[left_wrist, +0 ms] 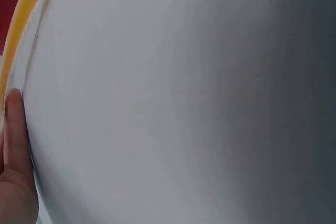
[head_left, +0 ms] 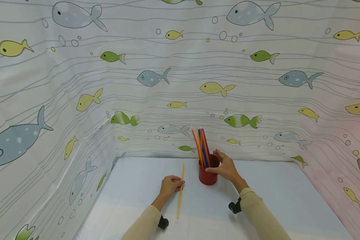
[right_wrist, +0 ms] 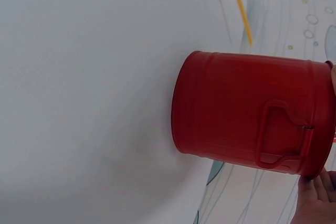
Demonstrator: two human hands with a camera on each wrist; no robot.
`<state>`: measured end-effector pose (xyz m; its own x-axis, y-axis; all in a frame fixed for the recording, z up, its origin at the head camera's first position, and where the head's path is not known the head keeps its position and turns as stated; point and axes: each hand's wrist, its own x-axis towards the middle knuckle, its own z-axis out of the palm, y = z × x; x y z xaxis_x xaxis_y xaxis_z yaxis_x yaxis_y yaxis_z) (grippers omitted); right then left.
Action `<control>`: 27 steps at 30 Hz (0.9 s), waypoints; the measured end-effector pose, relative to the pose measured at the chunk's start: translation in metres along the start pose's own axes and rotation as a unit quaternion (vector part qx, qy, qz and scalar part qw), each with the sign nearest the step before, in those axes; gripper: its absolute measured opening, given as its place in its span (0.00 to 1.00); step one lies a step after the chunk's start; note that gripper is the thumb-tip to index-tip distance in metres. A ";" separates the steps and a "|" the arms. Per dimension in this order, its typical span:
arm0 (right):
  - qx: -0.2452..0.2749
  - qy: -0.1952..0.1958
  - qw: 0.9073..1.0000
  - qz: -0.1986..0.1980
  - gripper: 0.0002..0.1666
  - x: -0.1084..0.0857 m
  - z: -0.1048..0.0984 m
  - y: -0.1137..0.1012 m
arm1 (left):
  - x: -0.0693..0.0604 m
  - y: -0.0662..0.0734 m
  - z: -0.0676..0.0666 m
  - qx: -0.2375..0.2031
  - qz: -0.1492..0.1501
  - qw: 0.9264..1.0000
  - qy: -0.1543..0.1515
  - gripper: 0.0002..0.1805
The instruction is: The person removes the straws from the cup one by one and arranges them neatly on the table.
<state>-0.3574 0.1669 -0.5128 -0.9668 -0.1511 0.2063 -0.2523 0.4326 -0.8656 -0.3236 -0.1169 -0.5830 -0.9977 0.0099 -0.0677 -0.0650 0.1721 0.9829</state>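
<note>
A yellow drinking straw is pinched between the thumb and fingers of my left hand, just over the white table. To its right, a small red metal bucket with a folded wire handle stands upright. My right hand holds this bucket by its rim, thumb on the near side and fingers on the far side. Several straws in orange, blue, red and purple lean leftward out of it. In the left wrist view, part of the yellow straw shows beside my finger.
The white table meets a fish-patterned sheet that rises behind it and along both sides. Small black wrist cameras sit on the sleeves.
</note>
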 end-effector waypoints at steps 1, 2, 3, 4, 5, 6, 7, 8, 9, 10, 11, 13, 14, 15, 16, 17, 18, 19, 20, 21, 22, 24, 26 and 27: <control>0.000 0.000 1.000 0.000 0.64 0.000 0.000 0.000 | 0.000 0.000 0.000 0.005 -0.001 1.000 0.003 0.14; 0.001 0.000 1.000 0.000 0.64 0.000 0.000 0.000 | 0.000 0.000 0.001 0.011 -0.001 1.000 0.005 0.14; 0.001 -0.001 1.000 -0.001 0.64 0.000 0.000 0.000 | 0.000 0.000 0.001 0.016 0.000 1.000 0.007 0.14; 0.001 -0.001 1.000 -0.002 0.64 0.000 0.000 0.001 | 0.000 0.000 0.001 0.019 -0.001 1.000 0.009 0.14; 0.001 -0.001 1.000 -0.002 0.64 0.000 0.000 0.001 | 0.000 0.000 0.001 0.022 -0.001 1.000 0.010 0.14; 0.000 0.000 1.000 -0.003 0.64 0.000 0.000 0.001 | 0.001 0.000 0.002 0.026 0.000 1.000 0.012 0.14; 0.000 0.000 1.000 -0.004 0.64 0.000 0.000 0.002 | 0.001 -0.001 0.002 0.028 0.000 1.000 0.014 0.14; 0.001 0.001 1.000 -0.005 0.64 0.000 0.000 0.002 | 0.001 -0.001 0.002 0.030 0.005 0.999 0.014 0.14; 0.001 0.001 1.000 -0.006 0.64 0.000 0.000 0.002 | 0.002 -0.001 0.002 0.030 0.006 0.999 0.015 0.13; 0.002 0.002 1.000 -0.006 0.64 0.000 0.000 0.002 | 0.002 -0.002 0.003 0.031 0.007 0.999 0.017 0.13; 0.004 0.002 1.000 -0.007 0.64 0.000 0.000 0.002 | 0.002 -0.002 0.003 0.031 0.009 0.999 0.018 0.13; 0.005 0.002 1.000 -0.008 0.63 0.000 0.000 0.002 | 0.003 -0.002 0.003 0.036 0.013 0.999 0.021 0.13; 0.005 0.002 1.000 -0.007 0.63 0.000 0.000 0.003 | 0.003 -0.002 0.003 0.039 0.013 0.999 0.023 0.12; 0.006 0.001 1.000 -0.007 0.63 0.000 -0.001 0.003 | 0.003 -0.002 0.003 0.042 0.010 0.999 0.026 0.11; 0.005 0.000 1.000 -0.006 0.63 0.000 -0.001 0.003 | 0.003 -0.002 0.003 0.048 0.013 0.998 0.028 0.11; 0.006 0.000 1.000 -0.006 0.63 0.001 -0.001 0.003 | 0.003 -0.002 0.003 0.054 0.014 0.998 0.030 0.11; 0.005 0.000 1.000 -0.005 0.64 0.001 -0.001 0.003 | 0.002 -0.002 0.003 0.062 0.015 0.997 0.032 0.10; 0.005 -0.001 1.000 -0.004 0.64 0.001 -0.001 0.003 | 0.002 -0.001 0.003 0.067 0.015 0.997 0.034 0.10; 0.005 -0.001 1.000 -0.003 0.63 0.001 -0.001 0.003 | 0.002 -0.001 0.003 0.075 0.018 0.996 0.035 0.10; 0.005 0.000 1.000 -0.003 0.63 0.001 -0.001 0.003 | 0.002 -0.001 0.003 0.084 0.023 0.996 0.036 0.10; 0.005 0.000 1.000 -0.002 0.63 0.001 -0.001 0.003 | 0.002 -0.001 0.003 0.093 0.030 0.995 0.038 0.10; 0.005 0.001 1.000 -0.001 0.63 0.001 -0.001 0.003 | 0.003 -0.002 0.002 0.107 0.039 0.993 0.041 0.10; 0.005 0.001 1.000 -0.001 0.63 0.001 -0.001 0.003 | 0.003 -0.003 0.001 0.117 0.046 0.991 0.043 0.10; 0.005 0.001 1.000 -0.001 0.63 0.001 -0.001 0.003 | 0.004 -0.004 0.001 0.119 0.047 0.991 0.044 0.10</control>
<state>-0.3588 0.1688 -0.5149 -0.9663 -0.1498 0.2094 -0.2541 0.4230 -0.8698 -0.3271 -0.1165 -0.5871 -0.9978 -0.0463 0.0484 0.0258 0.4017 0.9154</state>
